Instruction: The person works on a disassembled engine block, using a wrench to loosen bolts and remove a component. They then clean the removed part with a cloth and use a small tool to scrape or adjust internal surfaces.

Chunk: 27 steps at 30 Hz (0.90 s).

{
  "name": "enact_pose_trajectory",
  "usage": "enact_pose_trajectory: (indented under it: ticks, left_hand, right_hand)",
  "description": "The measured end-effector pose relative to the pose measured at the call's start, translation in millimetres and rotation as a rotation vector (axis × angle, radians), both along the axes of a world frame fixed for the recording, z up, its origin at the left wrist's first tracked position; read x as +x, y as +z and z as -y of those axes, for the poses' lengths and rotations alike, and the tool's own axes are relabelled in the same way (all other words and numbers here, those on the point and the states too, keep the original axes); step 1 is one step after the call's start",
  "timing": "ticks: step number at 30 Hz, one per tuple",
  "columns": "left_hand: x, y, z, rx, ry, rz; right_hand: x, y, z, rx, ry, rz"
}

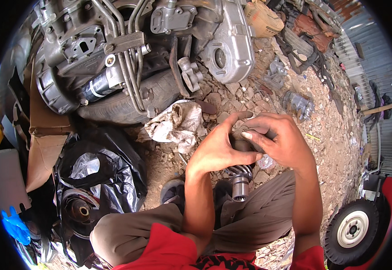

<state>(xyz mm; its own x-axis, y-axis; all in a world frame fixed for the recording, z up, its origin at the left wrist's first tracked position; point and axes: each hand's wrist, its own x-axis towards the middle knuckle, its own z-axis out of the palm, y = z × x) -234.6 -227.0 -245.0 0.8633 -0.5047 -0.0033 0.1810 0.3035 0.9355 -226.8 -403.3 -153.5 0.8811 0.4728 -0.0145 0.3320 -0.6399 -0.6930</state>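
Observation:
Both of my hands are raised over my knees around a dark, greasy metal part (242, 143). My left hand (220, 146) curls round its left side, with thumb and forefinger spread about it. From the right, my right hand (280, 139) closes on its top, the thumb pressed on the upper rim. Below my fingers a helical-toothed metal shaft (240, 188) with a bright hollow cylindrical end points down toward me. Whether the shaft and the dark part are one piece I cannot tell, as my fingers hide where they meet.
A large engine block (128, 45) with metal pipes stands ahead, beside a tyre (133, 101). A dirty white rag (173, 123) lies on stony ground. Black plastic bags (110, 166) and cardboard (47, 148) are at left, a clear plastic bottle (298, 105) ahead right, and a wheel (352, 230) at lower right.

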Motion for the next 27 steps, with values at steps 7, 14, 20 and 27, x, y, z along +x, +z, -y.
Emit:
enact_pose_trajectory:
  ticks: [7, 14, 20, 27]
  left_hand:
    - [13, -5, -14, -0.269, -0.079, -0.097]
    - [30, -66, 12, -0.886, 0.023, -0.069]
    - [9, -43, 74, -1.047, 0.352, -0.233]
    - [7, -12, 48, -1.049, 0.551, -0.638]
  right_hand:
    - [-5, -5, -3, 0.050, -0.147, 0.081]
    - [3, -16, -8, 0.465, -0.524, -0.011]
    - [14, -24, -5, 0.289, -0.681, 0.064]
    - [6, -13, -6, 0.224, -0.561, -0.096]
